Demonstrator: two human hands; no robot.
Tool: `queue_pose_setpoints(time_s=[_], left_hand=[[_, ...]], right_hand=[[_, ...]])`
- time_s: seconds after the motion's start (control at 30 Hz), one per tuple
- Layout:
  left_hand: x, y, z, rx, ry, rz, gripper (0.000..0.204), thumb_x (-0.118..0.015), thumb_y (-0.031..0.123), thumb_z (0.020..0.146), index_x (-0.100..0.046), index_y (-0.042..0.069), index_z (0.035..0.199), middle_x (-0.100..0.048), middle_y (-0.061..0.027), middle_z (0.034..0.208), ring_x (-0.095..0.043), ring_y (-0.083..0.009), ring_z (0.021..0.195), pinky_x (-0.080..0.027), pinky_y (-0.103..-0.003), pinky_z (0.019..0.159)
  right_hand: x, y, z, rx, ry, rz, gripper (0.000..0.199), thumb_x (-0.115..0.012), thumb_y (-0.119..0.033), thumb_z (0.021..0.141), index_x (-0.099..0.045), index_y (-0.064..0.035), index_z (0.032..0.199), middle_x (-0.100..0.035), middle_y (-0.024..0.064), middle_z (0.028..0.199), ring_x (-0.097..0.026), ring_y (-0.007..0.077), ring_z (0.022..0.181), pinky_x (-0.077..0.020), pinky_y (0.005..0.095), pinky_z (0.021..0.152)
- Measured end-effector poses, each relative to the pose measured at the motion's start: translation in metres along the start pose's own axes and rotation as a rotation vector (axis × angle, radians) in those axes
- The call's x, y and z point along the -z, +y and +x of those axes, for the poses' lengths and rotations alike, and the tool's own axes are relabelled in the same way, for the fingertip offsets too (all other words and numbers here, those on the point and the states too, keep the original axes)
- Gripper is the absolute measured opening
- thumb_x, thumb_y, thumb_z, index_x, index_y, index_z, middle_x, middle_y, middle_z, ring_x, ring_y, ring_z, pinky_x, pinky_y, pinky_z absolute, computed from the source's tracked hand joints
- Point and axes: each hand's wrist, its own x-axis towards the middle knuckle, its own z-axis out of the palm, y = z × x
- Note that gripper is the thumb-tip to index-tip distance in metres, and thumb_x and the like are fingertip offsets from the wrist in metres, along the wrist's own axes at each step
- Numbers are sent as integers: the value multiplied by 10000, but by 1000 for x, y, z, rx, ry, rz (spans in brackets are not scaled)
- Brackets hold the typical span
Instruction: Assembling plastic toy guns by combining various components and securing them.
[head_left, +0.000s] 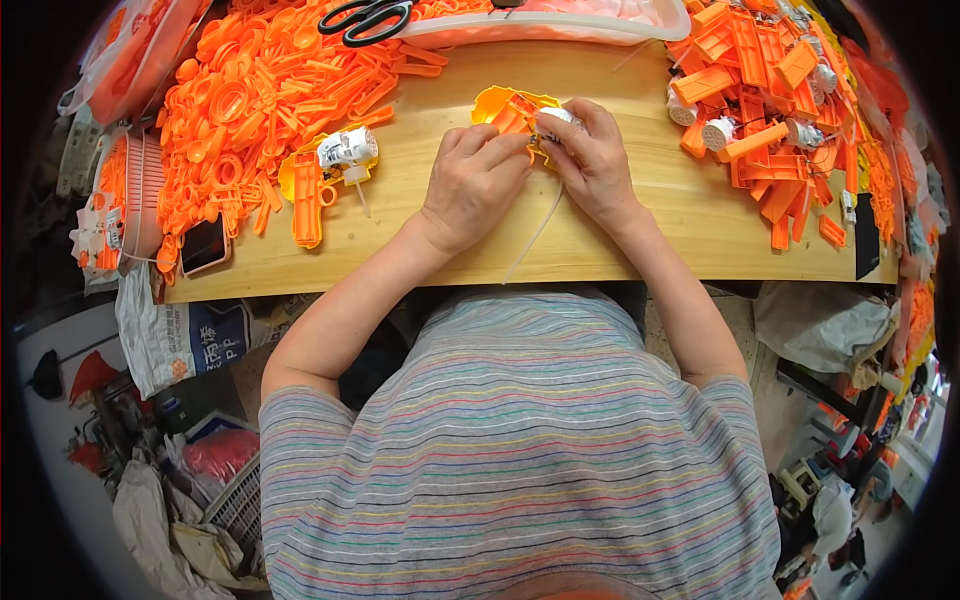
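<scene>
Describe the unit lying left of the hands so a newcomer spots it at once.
On the wooden table, look between the big heap of orange parts and the left hand. At the heap's lower right edge lies an orange-and-yellow unit. Its white cylinder, with a thin pale stem, sets it apart from the heap.

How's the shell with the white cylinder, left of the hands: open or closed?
Open: the orange shell bares its ribbed inside, the white cylinder uncovered.

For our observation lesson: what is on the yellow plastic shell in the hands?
An orange plastic piece on the shell, a white cylinder at its right; the left hand and right hand hide the rest.
</scene>
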Motion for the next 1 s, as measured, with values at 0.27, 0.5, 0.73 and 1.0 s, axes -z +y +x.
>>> queue_pose_setpoints(time_s=[0.27, 0.5, 0.73, 1.0], left_hand=[[-6, -10, 1, 21, -32, -116, 108, -709, 85, 727, -628, 83, 800, -649, -18, 962, -615, -190, 906, -417, -358, 831], [-3, -10, 5, -48, -104, -123, 123, -703, 74, 735, -619, 57, 823, -621, -74, 994, -598, -244, 916, -410, -379, 835], [9, -17, 25, -38, -142, -204, 122, -713, 93, 748, -621, 44, 810, -621, -101, 873, -601, -272, 819, -440, -378, 756], [-9, -104, 162, 558, -61, 26, 427, -663, 436, 802, -695, 13, 848, -664, -203, 733, -667, -319, 707, -523, -411, 657]], right_hand=[[3, 3, 5, 27, -22, -32, 329, -727, -104, 785, -679, -138, 1109, -576, 156, 1082, -572, 334, 984, -461, 416, 875], [6, 1, 6, 43, -34, -2, 362, -730, -18, 765, -675, -91, 1116, -576, 164, 1101, -561, 328, 1012, -465, 399, 886], [8, -5, 2, 6, -30, 7, 470, -737, -30, 768, -622, -91, 1220, -570, 152, 1149, -539, 327, 1062, -454, 402, 921], [12, -3, 7, -60, -51, 145, 565, -676, -8, 740, -543, -30, 1289, -541, 172, 1232, -515, 340, 1141, -419, 412, 996]])
